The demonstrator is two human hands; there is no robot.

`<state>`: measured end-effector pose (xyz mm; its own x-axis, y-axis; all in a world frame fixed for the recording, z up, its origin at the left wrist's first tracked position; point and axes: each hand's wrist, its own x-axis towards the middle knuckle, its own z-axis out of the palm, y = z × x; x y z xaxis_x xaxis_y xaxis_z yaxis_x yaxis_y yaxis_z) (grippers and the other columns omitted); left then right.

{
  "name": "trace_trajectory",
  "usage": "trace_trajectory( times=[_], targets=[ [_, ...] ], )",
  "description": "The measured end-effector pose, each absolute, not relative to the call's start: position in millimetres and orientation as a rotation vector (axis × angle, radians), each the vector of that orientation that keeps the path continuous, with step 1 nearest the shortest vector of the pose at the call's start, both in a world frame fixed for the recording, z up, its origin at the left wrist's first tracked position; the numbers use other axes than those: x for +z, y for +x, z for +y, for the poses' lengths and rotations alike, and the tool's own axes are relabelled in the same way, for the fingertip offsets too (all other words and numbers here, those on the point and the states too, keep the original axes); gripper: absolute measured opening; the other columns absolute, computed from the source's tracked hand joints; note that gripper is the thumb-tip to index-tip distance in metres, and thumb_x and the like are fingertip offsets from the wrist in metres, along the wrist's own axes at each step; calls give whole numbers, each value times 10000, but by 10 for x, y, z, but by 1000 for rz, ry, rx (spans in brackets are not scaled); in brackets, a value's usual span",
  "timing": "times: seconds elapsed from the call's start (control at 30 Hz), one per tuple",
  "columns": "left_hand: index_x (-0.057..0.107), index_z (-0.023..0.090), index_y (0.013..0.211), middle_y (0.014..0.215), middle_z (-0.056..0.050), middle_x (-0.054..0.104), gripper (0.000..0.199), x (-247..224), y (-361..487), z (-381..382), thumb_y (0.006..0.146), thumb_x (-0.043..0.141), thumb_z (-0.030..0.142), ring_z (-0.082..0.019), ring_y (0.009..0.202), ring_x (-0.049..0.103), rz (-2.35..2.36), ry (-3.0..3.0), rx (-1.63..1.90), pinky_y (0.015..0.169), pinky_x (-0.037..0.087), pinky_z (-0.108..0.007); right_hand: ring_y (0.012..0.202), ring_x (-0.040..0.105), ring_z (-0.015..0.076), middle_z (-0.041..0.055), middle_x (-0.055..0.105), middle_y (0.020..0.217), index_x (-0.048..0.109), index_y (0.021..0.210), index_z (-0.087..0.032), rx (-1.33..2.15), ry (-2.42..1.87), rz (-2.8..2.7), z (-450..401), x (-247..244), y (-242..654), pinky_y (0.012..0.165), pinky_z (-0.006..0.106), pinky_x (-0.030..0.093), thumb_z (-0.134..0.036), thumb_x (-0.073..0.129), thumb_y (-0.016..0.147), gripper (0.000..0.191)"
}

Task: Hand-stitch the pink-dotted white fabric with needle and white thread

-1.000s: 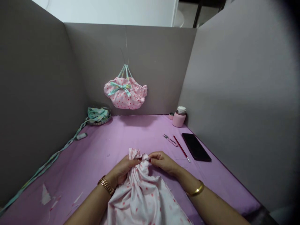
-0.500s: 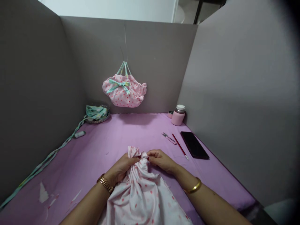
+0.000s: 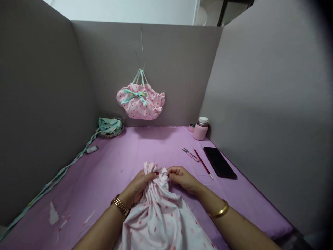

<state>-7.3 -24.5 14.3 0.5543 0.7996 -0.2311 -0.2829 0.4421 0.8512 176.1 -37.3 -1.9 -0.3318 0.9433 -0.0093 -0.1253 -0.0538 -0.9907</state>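
Note:
A white cloth with pink and red dots (image 3: 158,211) lies toward the front of the table, its top end bunched into gathers. My left hand (image 3: 139,185) grips the gathered part from the left, thumb on top. At the right end of the gathers, my right hand (image 3: 183,177) pinches the cloth edge between thumb and forefinger. Whether a thread or needle is between those fingertips is too small to tell. The cloth's lower part spreads down past the bottom of the view.
A dotted garment with a green bow (image 3: 140,102) hangs at the back panel. On the right lie thread snips (image 3: 190,155), a red pencil (image 3: 203,164), a phone (image 3: 220,162) and a pink jar (image 3: 201,129). Green strips (image 3: 110,125) fill a tray at back left; fabric scraps (image 3: 53,213) lie front left.
The whole view has shifted slightly, so everything sits a little further right. Both hands keep their hold on the gathered cloth, with only slight finger movement.

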Motion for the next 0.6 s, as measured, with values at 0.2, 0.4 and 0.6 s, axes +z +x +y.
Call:
trace_trajectory(
  times=[0.2,0.4,0.6],
  targets=[
    [650,102,894,769,-111,714,194,123,-73,-244,713,649,172,-206,688,652,673,872,748,727,480,-330,416,227,32,-68,394,483,631,744,-105,1543,-985,-1343,-380,-26,1780,401,193,135,-438,699,674,347],
    [660,101,910,760,-106,714,210,123,-77,-253,711,646,166,-212,675,651,679,893,753,712,487,-339,416,219,32,-72,378,475,649,780,-97,1544,-984,-1373,-375,-34,1794,402,195,127,-444,688,686,362],
    [658,97,917,760,-111,711,224,109,-83,-240,707,641,174,-210,664,645,689,912,754,710,484,-345,432,233,38,-73,375,471,664,788,-99,1538,-983,-1396,-382,2,1799,418,191,175,-431,687,687,348]
  ],
)
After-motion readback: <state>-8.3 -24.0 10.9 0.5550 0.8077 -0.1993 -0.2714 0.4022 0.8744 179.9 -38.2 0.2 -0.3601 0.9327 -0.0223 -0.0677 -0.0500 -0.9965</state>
